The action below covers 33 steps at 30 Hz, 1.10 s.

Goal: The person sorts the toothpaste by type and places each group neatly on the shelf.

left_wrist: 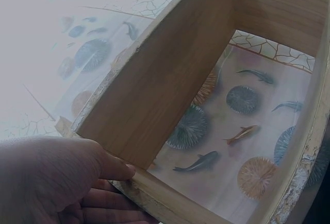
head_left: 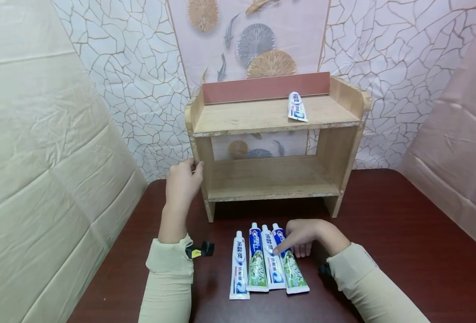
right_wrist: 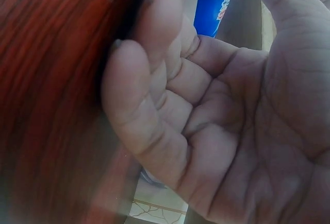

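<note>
My left hand (head_left: 183, 183) grips the left side of a wooden shelf (head_left: 278, 196). In the left wrist view its thumb lies on the inner side of the board's edge (left_wrist: 154, 195), fingers on the other side. Four toothpaste tubes lie side by side on the table: a white one (head_left: 239, 264), a blue-and-green Crest (head_left: 257, 258), another white one (head_left: 276, 269) and a second Crest (head_left: 296, 273). My right hand (head_left: 312, 233) holds the rightmost Crest across its width, thumb over it, curled fingers on its right. The right wrist view shows only its blue part (right_wrist: 213, 7).
A single white toothpaste tube (head_left: 297, 107) lies on the shelf's upper board, right of its middle. The shelf stands at the back of the dark red table (head_left: 387, 233). Patterned cloth (head_left: 112, 89) hangs behind it, and pale cloth walls flank both sides.
</note>
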Each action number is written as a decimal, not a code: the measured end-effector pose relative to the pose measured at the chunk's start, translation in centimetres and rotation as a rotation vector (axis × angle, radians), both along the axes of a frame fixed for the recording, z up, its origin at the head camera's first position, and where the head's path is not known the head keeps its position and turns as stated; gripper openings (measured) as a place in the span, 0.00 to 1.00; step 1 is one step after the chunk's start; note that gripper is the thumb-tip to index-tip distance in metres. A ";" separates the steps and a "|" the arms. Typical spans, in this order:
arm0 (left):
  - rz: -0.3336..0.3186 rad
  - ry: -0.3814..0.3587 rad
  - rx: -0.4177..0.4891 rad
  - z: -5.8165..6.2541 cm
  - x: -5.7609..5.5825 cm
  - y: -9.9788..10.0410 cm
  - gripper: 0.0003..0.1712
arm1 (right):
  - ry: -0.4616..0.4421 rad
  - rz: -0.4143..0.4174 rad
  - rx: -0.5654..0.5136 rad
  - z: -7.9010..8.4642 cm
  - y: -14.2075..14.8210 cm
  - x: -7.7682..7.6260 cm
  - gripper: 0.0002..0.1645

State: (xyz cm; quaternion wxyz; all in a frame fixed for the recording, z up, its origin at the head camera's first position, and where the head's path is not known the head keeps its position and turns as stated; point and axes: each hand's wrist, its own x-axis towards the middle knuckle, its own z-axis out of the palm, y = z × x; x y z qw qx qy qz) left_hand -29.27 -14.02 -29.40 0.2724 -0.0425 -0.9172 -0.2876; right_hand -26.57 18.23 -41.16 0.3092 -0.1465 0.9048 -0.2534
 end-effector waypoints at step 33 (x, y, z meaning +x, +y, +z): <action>0.002 0.003 0.002 -0.1 0.1 0.1 0.21 | -0.021 -0.046 -0.005 -0.2 -0.1 -0.1 0.31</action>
